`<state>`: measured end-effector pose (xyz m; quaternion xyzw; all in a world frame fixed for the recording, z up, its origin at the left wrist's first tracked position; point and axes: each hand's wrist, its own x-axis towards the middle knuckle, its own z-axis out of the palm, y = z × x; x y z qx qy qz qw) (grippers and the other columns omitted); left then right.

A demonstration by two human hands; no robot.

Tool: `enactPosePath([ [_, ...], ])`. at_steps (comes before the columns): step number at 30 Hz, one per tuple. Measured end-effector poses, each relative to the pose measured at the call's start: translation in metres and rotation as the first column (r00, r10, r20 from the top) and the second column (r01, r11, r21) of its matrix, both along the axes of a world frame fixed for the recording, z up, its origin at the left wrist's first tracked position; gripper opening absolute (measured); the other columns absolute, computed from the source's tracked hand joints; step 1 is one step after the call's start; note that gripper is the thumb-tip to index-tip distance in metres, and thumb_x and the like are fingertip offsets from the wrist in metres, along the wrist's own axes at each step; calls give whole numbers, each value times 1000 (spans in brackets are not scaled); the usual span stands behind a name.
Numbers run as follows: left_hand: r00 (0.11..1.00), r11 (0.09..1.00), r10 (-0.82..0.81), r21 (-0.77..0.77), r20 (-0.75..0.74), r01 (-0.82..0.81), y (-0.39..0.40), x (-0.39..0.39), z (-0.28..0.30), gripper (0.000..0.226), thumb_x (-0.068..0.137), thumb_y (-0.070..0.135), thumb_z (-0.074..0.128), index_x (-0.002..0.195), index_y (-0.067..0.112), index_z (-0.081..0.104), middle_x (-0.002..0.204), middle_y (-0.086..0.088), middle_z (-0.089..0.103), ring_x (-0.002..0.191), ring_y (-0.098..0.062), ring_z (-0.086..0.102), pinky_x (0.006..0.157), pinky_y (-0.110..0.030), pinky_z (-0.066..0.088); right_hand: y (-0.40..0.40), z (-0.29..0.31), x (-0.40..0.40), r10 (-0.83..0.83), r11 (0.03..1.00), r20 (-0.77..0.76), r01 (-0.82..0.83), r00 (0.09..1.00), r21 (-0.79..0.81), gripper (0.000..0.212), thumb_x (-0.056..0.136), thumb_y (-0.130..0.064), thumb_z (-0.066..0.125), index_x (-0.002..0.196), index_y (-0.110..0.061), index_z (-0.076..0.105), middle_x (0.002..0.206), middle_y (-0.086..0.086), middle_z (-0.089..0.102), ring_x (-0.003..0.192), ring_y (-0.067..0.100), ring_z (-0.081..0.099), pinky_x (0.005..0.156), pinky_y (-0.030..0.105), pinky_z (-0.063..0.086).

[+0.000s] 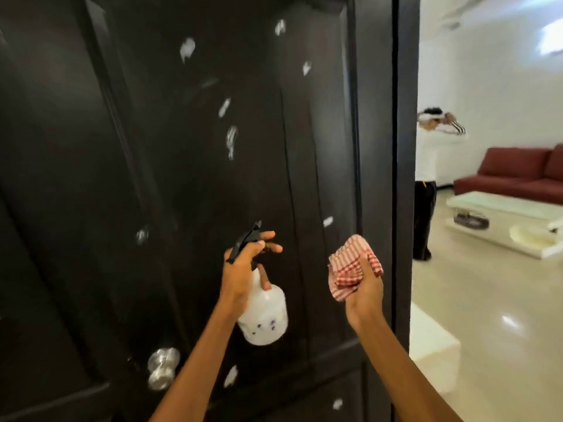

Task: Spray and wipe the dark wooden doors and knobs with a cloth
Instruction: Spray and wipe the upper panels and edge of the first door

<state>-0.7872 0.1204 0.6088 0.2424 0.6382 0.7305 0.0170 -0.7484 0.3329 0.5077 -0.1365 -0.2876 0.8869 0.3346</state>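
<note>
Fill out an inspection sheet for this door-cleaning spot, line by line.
Surface: dark wooden door dotted with white foam patches, not yet wiped.
Job's things: white spray bottle with black trigger; red checked cloth, bunched; silver knob low on the door.
Clutter: nothing seen.
Grippers: left hand grips the bottle neck; right hand holds the cloth, off the door.
Cables: nothing seen.
Surroundings: a person stands beyond the door edge; red sofa; white coffee table; glossy floor.
</note>
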Motion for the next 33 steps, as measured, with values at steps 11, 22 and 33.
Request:
enactPosePath([
  [11, 957, 980, 172, 140, -232, -142, 191, -66, 219, 31, 102, 22, 50, 113, 9, 76, 102, -16, 77, 40, -27, 47, 48, -31, 46, 176, 294, -117, -223, 821, -464, 422, 857, 385, 56, 105, -34, 51, 157, -29, 30, 149, -9, 48, 123, 2, 54, 98, 20, 50],
  [22, 874, 963, 270, 135, -405, -235, 234, -99, 370, 30, 99, 26, 54, 108, 6, 76, 99, -16, 78, 40, -22, 48, 45, -30, 46, 253, 504, -205, -418, -24, -666, 725, 618, 688, 71, 103, -56, 39, 162, -24, 15, 168, 10, 16, 154, 36, 13, 120, 63, 22],
  [33, 868, 953, 304, 123, -393, -277, 252, -117, 428, 29, 102, 28, 57, 93, 4, 69, 81, -14, 73, 42, -19, 47, 43, -29, 45, 278, 508, -227, -561, -508, -577, 303, 594, 806, 93, 89, -84, 10, 162, -28, 3, 170, 6, 3, 154, 35, 7, 124, 52, 6],
])
